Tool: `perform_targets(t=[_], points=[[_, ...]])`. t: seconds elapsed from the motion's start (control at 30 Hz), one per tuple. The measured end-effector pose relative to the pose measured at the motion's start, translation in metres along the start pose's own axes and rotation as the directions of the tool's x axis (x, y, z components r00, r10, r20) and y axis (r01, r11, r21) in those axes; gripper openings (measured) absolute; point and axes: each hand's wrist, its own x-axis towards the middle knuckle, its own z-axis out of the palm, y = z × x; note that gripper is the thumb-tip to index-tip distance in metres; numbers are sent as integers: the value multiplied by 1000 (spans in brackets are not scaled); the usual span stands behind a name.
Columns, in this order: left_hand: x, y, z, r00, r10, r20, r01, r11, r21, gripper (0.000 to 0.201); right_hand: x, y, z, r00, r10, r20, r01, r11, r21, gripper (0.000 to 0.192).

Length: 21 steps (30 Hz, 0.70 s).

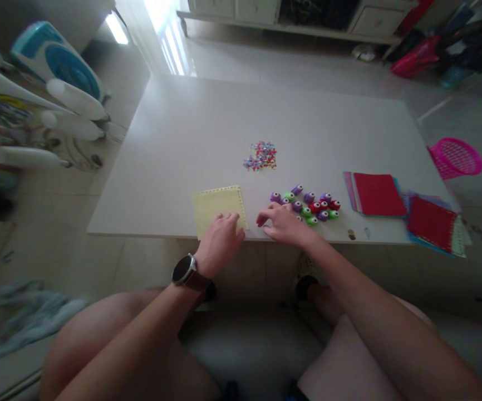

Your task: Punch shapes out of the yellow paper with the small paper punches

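A pale yellow sheet (pixel 214 203), with small holes along its top and right edges, lies at the table's front edge. My left hand (pixel 222 236) rests flat on its lower right part, fingers spread a little, and wears a watch at the wrist. Just right of the sheet, my right hand (pixel 283 224) hovers low over the table with its fingers bent and thumb apart; nothing shows between them. Beside and partly behind this hand is a cluster of small purple, green and red pieces with white eyes (pixel 316 206).
Farther back on the white table (pixel 191 128) lies a pile of small multicoloured bits (pixel 261 156). Stacked red and coloured sheets (pixel 378 195) sit at the right, with more holed sheets (pixel 431 223) overhanging the corner. Two small items (pixel 352 234) lie nearby. A pink basket (pixel 458 157) stands beyond.
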Motion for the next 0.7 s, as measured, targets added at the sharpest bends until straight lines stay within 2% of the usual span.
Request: perform_targets(t=[0.1, 0.2, 0.27, 0.33, 0.47, 0.7], points=[[0, -2, 1, 1000, 9, -5, -9, 1000, 2, 26, 2, 4, 2, 998, 44, -33, -45, 998, -52, 31], [1, -4, 2, 1000, 18, -1, -18, 1000, -4, 25, 3, 9, 4, 974, 66, -216, -90, 990, -105, 63], [1, -5, 3, 1000, 17, 5, -17, 1000, -8, 24, 4, 11, 4, 944, 77, -320, -116, 988, -103, 69], [1, -5, 4, 1000, 17, 4, -17, 1000, -9, 23, 5, 12, 3, 922, 92, -376, -133, 988, -85, 64], [0, -5, 4, 999, 49, -8, -49, 999, -12, 23, 4, 18, -7, 901, 128, -414, -182, 979, -95, 47], [-1, -6, 10, 993, 112, -21, -113, 992, -50, 18, -5, 46, -49, 799, 314, -512, -389, 920, -43, 34]])
